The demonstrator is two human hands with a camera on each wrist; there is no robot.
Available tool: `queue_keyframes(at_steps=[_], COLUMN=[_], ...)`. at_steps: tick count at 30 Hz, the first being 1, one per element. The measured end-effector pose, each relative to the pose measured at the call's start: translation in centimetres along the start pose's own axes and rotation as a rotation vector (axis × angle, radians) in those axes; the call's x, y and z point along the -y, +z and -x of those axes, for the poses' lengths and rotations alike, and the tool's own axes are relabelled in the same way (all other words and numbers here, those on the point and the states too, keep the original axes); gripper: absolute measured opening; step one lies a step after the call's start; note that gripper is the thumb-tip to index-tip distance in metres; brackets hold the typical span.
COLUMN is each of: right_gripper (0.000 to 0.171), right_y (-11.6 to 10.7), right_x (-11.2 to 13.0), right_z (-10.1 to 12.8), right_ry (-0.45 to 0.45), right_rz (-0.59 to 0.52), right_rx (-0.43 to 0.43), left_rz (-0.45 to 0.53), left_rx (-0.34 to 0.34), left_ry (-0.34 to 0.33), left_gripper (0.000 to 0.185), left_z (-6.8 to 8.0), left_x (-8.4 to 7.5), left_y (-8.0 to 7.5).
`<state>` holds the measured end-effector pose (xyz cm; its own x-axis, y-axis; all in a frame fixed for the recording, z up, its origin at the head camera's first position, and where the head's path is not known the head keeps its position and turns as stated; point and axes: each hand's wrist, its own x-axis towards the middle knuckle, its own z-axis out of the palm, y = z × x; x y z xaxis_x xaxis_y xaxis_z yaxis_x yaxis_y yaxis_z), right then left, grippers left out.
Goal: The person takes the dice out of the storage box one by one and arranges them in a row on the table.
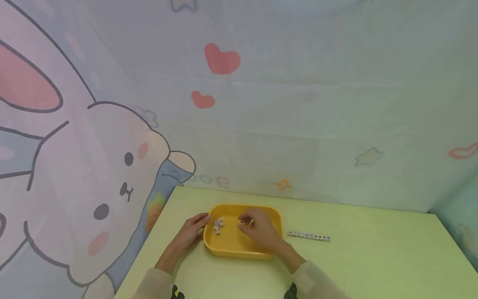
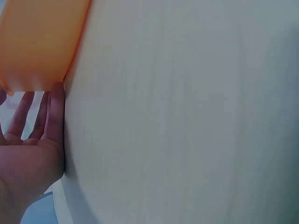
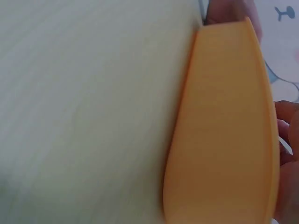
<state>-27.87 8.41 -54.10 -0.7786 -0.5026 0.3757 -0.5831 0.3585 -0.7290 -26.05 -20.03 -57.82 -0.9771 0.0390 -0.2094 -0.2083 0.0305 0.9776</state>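
In the head view, a yellow tray (image 1: 239, 252) sits on the table, a small cluster of white dice (image 1: 218, 224) near its left end. My left hand (image 1: 191, 231) holds the tray's left end, thumb at the rim. Its other fingers (image 2: 55, 112) reach along the outer wall in the left wrist view. Above the tray's right half hovers my right hand (image 1: 261, 228), its fingers bent loosely and a gap showing between thumb and forefinger. No die shows between them. The right wrist view shows the tray's outer side (image 3: 224, 121), with part of the right hand beyond its rim.
A straight row of white dice (image 1: 309, 236) lies on the light-green table (image 1: 373, 253) to the right of the tray. Behind the table's far edge hangs a backdrop (image 1: 298, 108) printed with a rabbit and hearts.
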Motion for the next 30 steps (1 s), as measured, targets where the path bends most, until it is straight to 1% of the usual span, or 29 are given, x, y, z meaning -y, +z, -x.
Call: queue_keyframes(at_steps=[3, 6, 9, 13, 19, 24, 30], right_gripper=[0.018, 0.016, 0.013, 0.010, 0.005, 0.007, 0.010], right_y=[1.8, 3.2, 4.3, 5.4, 6.2, 6.4, 6.6], right_x=[0.5, 0.9, 1.1, 0.9, 0.4, 0.4, 0.5], right_z=[-1.2, -2.2, -3.0, -3.6, -3.7, -3.8, -4.0], right_ry=[0.033, 0.040, 0.025, -0.002, -0.004, -0.015, -0.037], right_rz=[-0.031, -0.029, 0.013, 0.088, 0.171, 0.204, 0.271], right_rx=[0.071, 0.134, 0.175, 0.201, 0.227, 0.244, 0.287], left_rz=[-0.009, -0.023, -0.037, -0.025, -0.003, -0.003, -0.002], left_rx=[0.003, 0.004, 0.013, 0.027, 0.045, 0.045, 0.048], left_ry=[0.004, 0.013, 0.029, 0.036, 0.034, 0.041, 0.045], left_gripper=[0.060, 0.059, 0.058, 0.057, 0.059, 0.059, 0.059], left_z=[-0.1, 0.0, 0.1, 0.3, 0.3, 0.1, 0.0], left_x=[0.0, -0.1, -0.1, -0.2, -0.2, -0.1, 0.0], left_y=[-0.1, -0.2, -0.3, -0.2, 0.0, -0.1, -0.2])
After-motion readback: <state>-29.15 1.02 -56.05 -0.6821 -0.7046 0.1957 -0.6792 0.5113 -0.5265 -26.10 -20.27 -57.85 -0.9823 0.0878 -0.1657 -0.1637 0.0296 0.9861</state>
